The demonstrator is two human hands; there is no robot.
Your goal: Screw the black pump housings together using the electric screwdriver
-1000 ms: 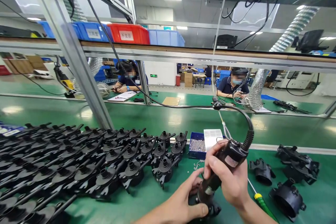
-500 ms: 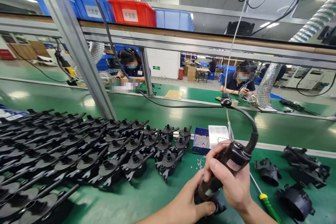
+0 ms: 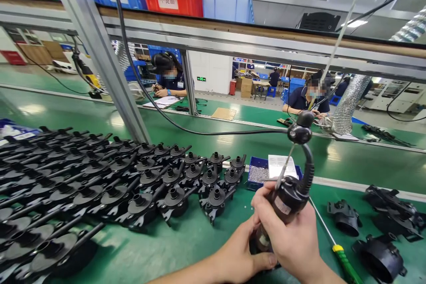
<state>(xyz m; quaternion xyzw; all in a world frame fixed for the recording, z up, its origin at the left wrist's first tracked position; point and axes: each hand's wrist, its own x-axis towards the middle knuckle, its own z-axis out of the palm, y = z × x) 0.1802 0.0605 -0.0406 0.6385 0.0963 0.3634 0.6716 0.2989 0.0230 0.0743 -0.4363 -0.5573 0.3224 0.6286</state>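
My right hand (image 3: 296,242) is wrapped round a black electric screwdriver (image 3: 289,197), which stands nearly upright with its cable at the top. Below it my left hand (image 3: 236,250) grips a black plastic housing (image 3: 255,246) at the bottom of the view. The hands hide most of that housing, and the screwdriver's tip is out of sight. Just behind my hands sits a blue box of small screws (image 3: 258,173) with a white piece (image 3: 281,166) in it. To the right lies a hand screwdriver (image 3: 344,262) with a green and yellow handle.
Rows of black assembled housings (image 3: 175,197) cover the left of the green bench. Several loose black ring-shaped parts (image 3: 379,255) lie at the right. A metal post (image 3: 103,62) and a hanging black cable (image 3: 199,132) cross ahead. Two co-workers sit at the bench beyond.
The electric screwdriver has swung more upright, its cable end rising. My hands stay closed together on it and the housing. The head view has shifted slightly.
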